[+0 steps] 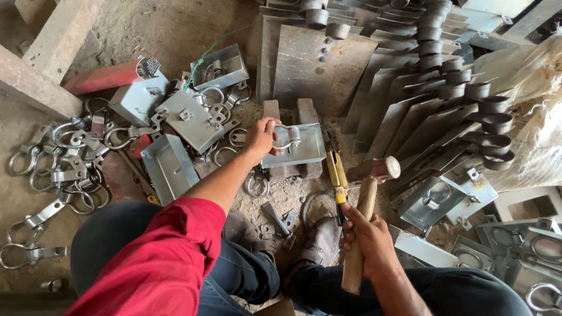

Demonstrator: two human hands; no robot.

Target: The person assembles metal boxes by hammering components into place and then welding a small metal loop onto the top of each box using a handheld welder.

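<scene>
Right hand point(366, 231) clenching wooden hammer point(363, 225), lower centre; left hand point(262, 137) gripping ring latch point(285, 137) on steel tray point(295, 146); red tube point(108, 76) lying upper left.

Left arm reaching forward, left hand point(261, 138) curling its fingers shut. Right hand point(366, 233) fisting tight, wrist angling inward, near the knee.

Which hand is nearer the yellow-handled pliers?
Right. The right hand grips the hammer handle just beside the yellow-handled pliers, at their handle ends. The left hand is farther off, across the metal tray it holds.
</scene>
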